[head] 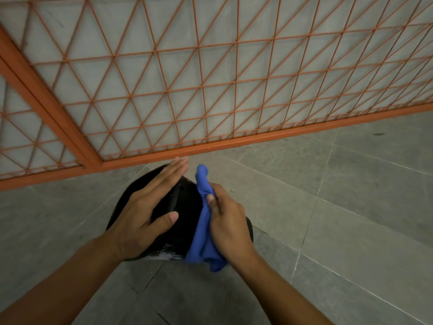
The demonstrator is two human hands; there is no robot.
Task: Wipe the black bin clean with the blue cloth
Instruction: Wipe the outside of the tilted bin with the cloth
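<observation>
Left hand flat, fingers straight, pressing round black plastic bin on grey tiled floor. Right hand grips bunched blue cloth at bin's right side, long axis pointing toward orange grille.

We see a dim, even light with no plain source; the grey floor lies flat and muted, with only a soft shadow around the black bin; the bin is so dark that its surface shows almost no detail, save a pale wet-looking sheen at its near edge; the orange grille bows and leans from wide-angle distortion, strongest toward the corners; the picture is slightly soft throughout, and the corners darken a little.
</observation>
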